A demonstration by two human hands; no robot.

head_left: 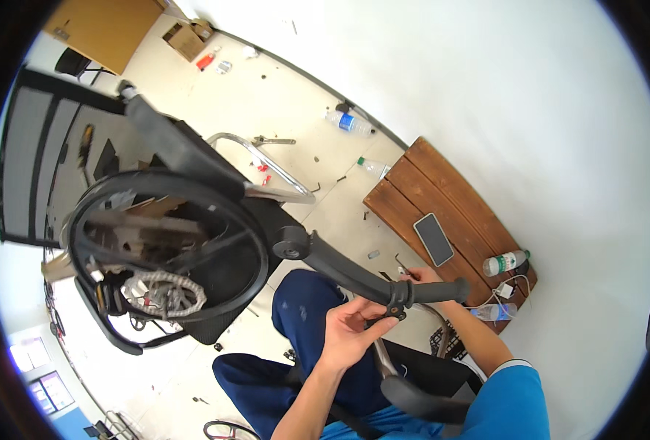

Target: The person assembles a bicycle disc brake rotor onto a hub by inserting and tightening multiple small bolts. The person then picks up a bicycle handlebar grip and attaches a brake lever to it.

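A black handlebar [347, 275] runs from a round joint down to a ribbed grip [442, 291] in front of me. Beside the grip, a black clamp [397, 299] with a small lever-like part circles the bar. My left hand [351, 334] pinches this clamp between thumb and fingers from below. Beyond the bar, my right hand [422, 277] is closed around a thin bent metal tool [402, 265], which looks like a hex key; the grip partly hides that hand. To the left, a black-rimmed wheel [259, 242] stands in front of a black chair [171, 139].
On the right, a brown wooden bench [420, 176] carries a phone [433, 239], plastic bottles [506, 262] and a white charger [505, 291]. Bottles [351, 122], tools [274, 141] and a cardboard box [184, 41] lie on the floor. A chair armrest [420, 400] is near my right arm.
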